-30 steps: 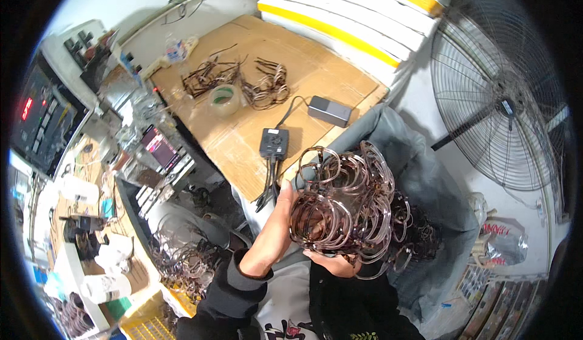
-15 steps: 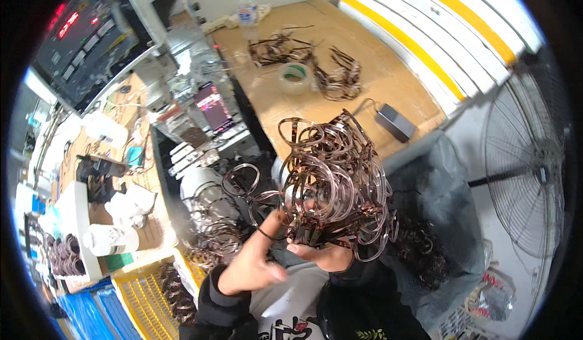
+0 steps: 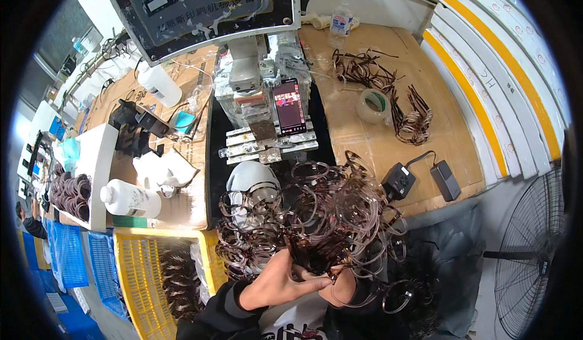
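Note:
A thick bunch of brown, translucent eyeglass frames (image 3: pixel 340 212) is held up in front of me, lenses outward and temples gathered toward my palms. From below, my right hand (image 3: pixel 341 286) wraps round the temples, its fingers mostly hidden under the frames. My left hand (image 3: pixel 276 282) closes on the bunch's left side, its thumb stretched across the temples toward my right hand. Against the bunch's left side lies a heap of similar eyeglass frames (image 3: pixel 240 246); where one ends and the other begins is hard to see.
A printing machine (image 3: pixel 246 66) with a phone (image 3: pixel 288 106) stands ahead. On the cardboard-topped table are loose eyeglass frames (image 3: pixel 413 118), a tape roll (image 3: pixel 372 106) and a black power adapter (image 3: pixel 445 181). A yellow crate (image 3: pixel 136 279) sits lower left; a fan (image 3: pixel 528 255) stands right.
My head view has turned, so the machine now sits nearer the middle. The bunch has come lower, and my left hand has moved right and closed on its temples beside my right hand.

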Tool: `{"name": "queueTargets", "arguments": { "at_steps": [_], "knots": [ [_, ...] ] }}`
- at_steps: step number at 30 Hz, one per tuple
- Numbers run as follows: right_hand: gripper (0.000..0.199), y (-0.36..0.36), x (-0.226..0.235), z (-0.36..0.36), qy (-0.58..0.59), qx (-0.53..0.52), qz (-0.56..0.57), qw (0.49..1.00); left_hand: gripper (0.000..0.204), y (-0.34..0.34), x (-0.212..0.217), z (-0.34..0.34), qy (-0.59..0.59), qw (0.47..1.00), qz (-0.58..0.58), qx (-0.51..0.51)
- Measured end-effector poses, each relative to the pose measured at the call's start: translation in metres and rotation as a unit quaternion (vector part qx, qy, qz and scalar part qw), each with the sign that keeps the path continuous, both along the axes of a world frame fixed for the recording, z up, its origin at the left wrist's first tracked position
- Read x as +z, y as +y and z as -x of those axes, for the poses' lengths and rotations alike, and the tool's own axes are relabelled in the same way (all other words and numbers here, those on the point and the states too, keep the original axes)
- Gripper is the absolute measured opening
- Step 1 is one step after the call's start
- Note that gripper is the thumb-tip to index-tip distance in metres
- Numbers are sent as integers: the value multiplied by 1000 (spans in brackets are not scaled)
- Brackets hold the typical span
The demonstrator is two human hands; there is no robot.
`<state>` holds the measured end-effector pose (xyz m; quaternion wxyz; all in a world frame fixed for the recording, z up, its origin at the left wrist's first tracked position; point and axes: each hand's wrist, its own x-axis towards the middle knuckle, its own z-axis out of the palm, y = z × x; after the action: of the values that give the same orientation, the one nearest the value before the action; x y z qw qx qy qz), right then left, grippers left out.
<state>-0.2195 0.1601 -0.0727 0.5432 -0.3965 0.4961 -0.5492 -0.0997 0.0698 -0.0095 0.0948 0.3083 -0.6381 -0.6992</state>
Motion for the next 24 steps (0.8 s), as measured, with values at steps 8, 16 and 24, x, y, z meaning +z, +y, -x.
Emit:
{"name": "queueTargets", "arguments": {
  "at_steps": [8,16,24],
  "knots": [
    [50,31,-10,18,-43,22,-128,991,56,1,-10,12,98,993,-58,-11],
    [52,37,3,22,166,60,-39,984,47,4,-12,16,123,976,165,-64],
    [50,49,46,38,404,89,-63,908,52,6,-14,24,74,993,62,-62]
  ]
}}
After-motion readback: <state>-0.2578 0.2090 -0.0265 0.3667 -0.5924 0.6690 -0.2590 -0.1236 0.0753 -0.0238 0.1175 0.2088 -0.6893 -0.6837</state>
